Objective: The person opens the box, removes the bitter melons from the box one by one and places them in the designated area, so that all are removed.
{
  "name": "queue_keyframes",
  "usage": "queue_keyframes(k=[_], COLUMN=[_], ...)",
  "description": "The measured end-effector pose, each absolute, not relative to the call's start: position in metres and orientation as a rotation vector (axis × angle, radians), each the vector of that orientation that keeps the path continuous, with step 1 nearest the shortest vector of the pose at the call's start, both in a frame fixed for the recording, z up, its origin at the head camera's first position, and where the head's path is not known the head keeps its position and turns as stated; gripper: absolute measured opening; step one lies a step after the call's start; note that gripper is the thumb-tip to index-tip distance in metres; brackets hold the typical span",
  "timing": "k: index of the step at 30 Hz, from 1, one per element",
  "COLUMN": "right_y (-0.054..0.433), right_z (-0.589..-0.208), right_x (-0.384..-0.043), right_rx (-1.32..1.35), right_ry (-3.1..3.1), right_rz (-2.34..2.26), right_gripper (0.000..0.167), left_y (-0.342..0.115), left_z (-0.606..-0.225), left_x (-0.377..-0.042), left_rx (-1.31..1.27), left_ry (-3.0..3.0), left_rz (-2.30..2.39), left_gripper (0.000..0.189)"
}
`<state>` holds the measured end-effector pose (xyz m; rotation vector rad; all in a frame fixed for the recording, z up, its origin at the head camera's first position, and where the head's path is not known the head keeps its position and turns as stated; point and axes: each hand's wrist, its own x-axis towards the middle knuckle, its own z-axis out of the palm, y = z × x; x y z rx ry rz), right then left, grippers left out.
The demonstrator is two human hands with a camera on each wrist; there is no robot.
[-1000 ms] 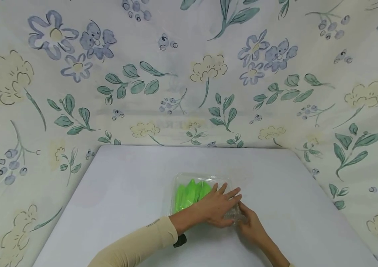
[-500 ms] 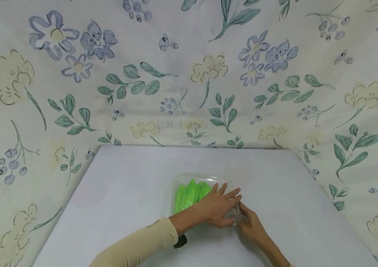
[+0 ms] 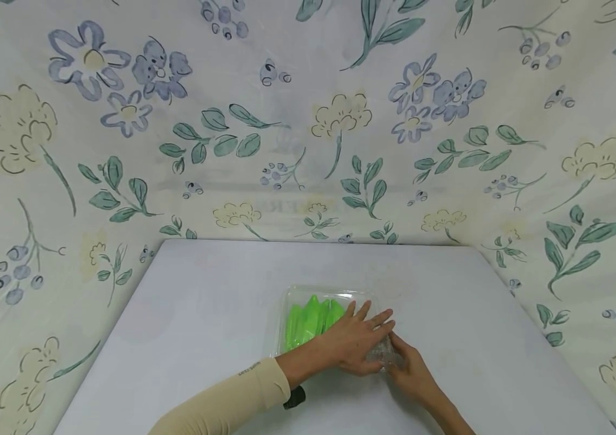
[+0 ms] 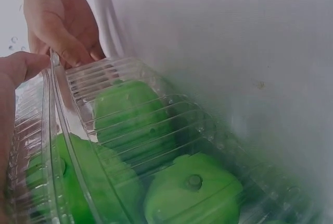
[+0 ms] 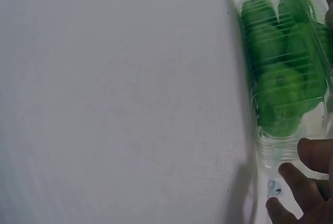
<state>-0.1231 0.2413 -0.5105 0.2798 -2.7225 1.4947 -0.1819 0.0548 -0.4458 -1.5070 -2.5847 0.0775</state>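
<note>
A clear ribbed plastic clamshell box (image 3: 293, 294) lies on the white table. Inside it are several bright green, elongated, ridged pieces (image 3: 308, 320), whose kind I cannot tell; the left wrist view shows a round nub on one end (image 4: 193, 182). My left hand (image 3: 356, 339) rests across the right part of the lid, fingers spread, its thumb touching the rim in the left wrist view. At the box's near right corner, my right hand (image 3: 412, 370) pinches the edge between thumb and fingers. The part beneath my left hand is hidden.
A small black object (image 3: 294, 397) shows beside my left sleeve (image 3: 237, 386), just below the wrist. The white table (image 3: 205, 302) extends around the box. Flower-patterned sheeting (image 3: 286, 151) stands behind the table and on both sides.
Both hands keep their places on the box. The whole head view has shifted very slightly downward in the picture.
</note>
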Motion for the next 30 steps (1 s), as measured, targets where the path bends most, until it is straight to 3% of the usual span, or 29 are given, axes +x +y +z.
queue_keyframes(k=[13, 22, 30], right_y=[0.250, 0.268, 0.273], right_z=[-0.500, -0.491, -0.482], right_x=[-0.124, -0.122, -0.119], right_rx=[0.384, 0.624, 0.645], right_ry=[-2.749, -2.670, -2.676], right_rz=[1.396, 1.414, 1.410], right_gripper=[0.070, 0.077, 0.082], left_y=[0.053, 0.052, 0.052], left_z=[-0.440, -0.437, -0.438], left_x=[-0.183, -0.184, -0.184], left_rx=[-1.526, -1.528, -1.532], left_ry=[-2.606, -2.662, -2.666], left_rz=[0.057, 0.038, 0.022], left_gripper=[0.078, 0.082, 0.087])
